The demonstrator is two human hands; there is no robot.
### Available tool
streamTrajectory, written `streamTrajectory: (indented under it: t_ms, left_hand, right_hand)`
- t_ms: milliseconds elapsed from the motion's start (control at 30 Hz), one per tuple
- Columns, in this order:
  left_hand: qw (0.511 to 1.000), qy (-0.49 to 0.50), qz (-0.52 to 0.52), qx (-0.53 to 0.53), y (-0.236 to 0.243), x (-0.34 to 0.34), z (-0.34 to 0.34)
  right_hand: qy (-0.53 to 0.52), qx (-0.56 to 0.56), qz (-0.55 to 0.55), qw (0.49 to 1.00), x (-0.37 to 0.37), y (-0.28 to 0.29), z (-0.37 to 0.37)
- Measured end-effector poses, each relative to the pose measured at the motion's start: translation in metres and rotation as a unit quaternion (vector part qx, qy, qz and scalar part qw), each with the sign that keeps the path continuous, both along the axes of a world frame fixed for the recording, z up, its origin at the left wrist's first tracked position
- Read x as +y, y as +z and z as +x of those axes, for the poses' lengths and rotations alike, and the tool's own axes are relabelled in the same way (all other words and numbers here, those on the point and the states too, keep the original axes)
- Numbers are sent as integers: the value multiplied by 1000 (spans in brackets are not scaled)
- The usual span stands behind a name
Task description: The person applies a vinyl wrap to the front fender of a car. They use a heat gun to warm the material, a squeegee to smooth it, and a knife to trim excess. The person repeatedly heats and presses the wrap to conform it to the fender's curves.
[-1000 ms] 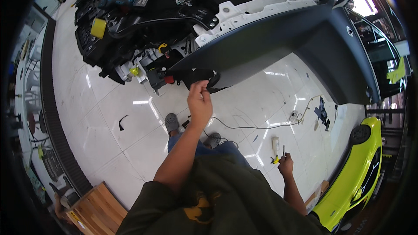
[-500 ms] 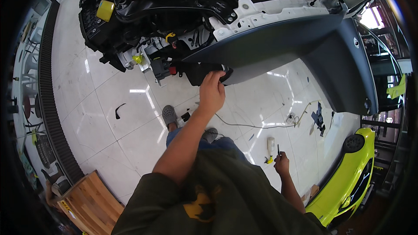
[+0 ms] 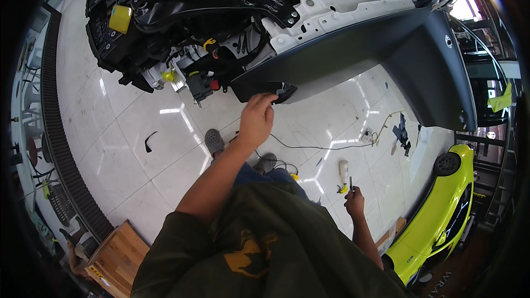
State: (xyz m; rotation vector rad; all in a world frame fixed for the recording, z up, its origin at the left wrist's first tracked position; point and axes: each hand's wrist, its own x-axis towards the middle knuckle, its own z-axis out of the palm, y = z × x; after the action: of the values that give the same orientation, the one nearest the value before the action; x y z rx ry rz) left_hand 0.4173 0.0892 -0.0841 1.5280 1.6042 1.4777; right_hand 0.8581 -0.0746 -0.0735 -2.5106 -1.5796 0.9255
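My left hand [image 3: 256,118] reaches up to a small black piece [image 3: 256,90] at the front lower corner of a large dark grey fender panel [image 3: 337,49], its bent fingertips on that piece's edge. Above the panel runs a white metal body rail [image 3: 306,25], beside the exposed black front-end parts [image 3: 157,33] of the car. My right hand [image 3: 354,203] hangs low on the right, closed round a slim tool [image 3: 350,186] too small to identify.
A spray bottle [image 3: 343,172], a cord [image 3: 309,148] and dark scraps [image 3: 401,135] lie on the tiled floor [image 3: 127,171]. A yellow-green car [image 3: 425,226] stands at right, a wooden bench [image 3: 124,251] at lower left. A yellow object [image 3: 120,18] rests on the front-end parts.
The view has shifted slightly. My left hand has moved a little up along with the panel's shift in view, fingertips still at the black piece. My right hand still holds the slim tool.
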Motion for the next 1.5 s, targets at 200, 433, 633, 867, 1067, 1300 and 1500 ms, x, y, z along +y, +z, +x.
streamTrajectory:
  t_ms: [200, 433, 633, 867, 1067, 1300, 1500]
  left_hand:
    - [998, 27, 57, -4, 12, 8, 17]
    - [993, -40, -27, -111, 18, 28, 12]
    - [986, -119, -76, -90, 13, 48, -3]
    - [980, -125, -78, -132, 14, 42, 1]
    - [977, -71, -62, -189, 35, 26, 20]
    - [970, -9, -6, -244, 22, 18, 41]
    - [962, -25, -18, -270, 20, 28, 34]
  right_hand:
    - [-55, -17, -46, 997, -24, -9, 17]
    - [-66, -1, -31, 997, -28, -14, 21]
    - [-50, -1, -33, 998, -23, -18, 17]
    - [-59, -6, -10, 998, -19, -12, 25]
    - [-62, 7, -29, 998, -34, -10, 13]
    - [-56, 7, -26, 998, -29, -11, 13]
    - [-57, 14, -36, 998, -24, -13, 16]
